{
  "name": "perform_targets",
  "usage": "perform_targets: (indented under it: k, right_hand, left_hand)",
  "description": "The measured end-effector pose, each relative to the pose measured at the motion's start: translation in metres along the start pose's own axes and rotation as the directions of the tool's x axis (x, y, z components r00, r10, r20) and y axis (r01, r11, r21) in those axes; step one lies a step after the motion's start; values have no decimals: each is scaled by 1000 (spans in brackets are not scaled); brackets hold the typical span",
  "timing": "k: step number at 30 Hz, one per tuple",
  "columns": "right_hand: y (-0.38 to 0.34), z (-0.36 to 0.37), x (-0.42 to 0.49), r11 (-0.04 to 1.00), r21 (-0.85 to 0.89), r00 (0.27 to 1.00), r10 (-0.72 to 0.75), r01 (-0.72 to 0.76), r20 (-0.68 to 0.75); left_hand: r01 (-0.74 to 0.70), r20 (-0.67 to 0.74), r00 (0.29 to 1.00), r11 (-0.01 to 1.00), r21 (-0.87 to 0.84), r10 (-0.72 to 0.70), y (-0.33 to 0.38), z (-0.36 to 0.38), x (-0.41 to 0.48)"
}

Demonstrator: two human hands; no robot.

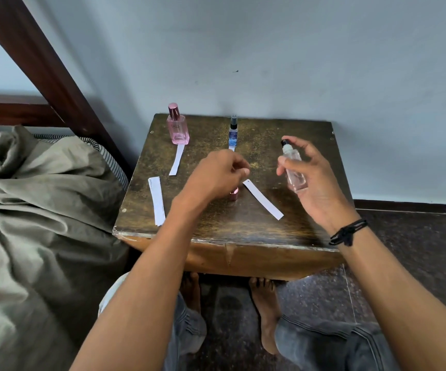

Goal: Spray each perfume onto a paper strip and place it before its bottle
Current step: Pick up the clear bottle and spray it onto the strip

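Tilted clear bottle [294,167] gripped in right hand [315,180] above wooden table [243,231], left hand [214,175] curled at upper end of loose strip [264,200], pinch or mere nearness not discernible, pink cap [234,194] half hidden beneath it, short strip [232,148] before blue bottle [233,133] apparently mostly covered.

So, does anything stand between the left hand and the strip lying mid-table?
Nothing visible does. The left hand hovers just above the strip's far end. A pink cap stands beside that end, under the hand, off the strip.
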State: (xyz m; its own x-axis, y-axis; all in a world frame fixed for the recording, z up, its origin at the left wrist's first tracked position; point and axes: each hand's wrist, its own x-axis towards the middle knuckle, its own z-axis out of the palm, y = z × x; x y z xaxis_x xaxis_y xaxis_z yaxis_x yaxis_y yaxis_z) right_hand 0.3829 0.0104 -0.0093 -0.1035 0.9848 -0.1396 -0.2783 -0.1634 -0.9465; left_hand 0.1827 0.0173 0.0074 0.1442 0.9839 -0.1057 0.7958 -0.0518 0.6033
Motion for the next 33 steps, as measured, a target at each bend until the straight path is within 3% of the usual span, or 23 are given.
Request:
perform_targets:
  k: [4,12,18,25,33]
  right_hand:
    - [-3,-4,-3,994,95,999,46,-47,13]
    - [-4,-8,-10,998,-35,998,58,-59,-31]
    - [-7,-11,-13,996,-39,997,75,-77,-34]
    - [-10,-21,-10,981,126,988,153,-151,-7]
    - [-5,-24,-8,970,174,974,192,-169,-124]
  left_hand:
    - [-14,-69,997,981,195,28,7,17,1]
    - [-11,-120,991,910,414,67,14,39,3]
    - [5,-131,990,911,413,54,16,43,6]
    - [17,-117,993,939,343,25,22,39,4]
    - [-15,-110,993,949,315,52,22,36,3]
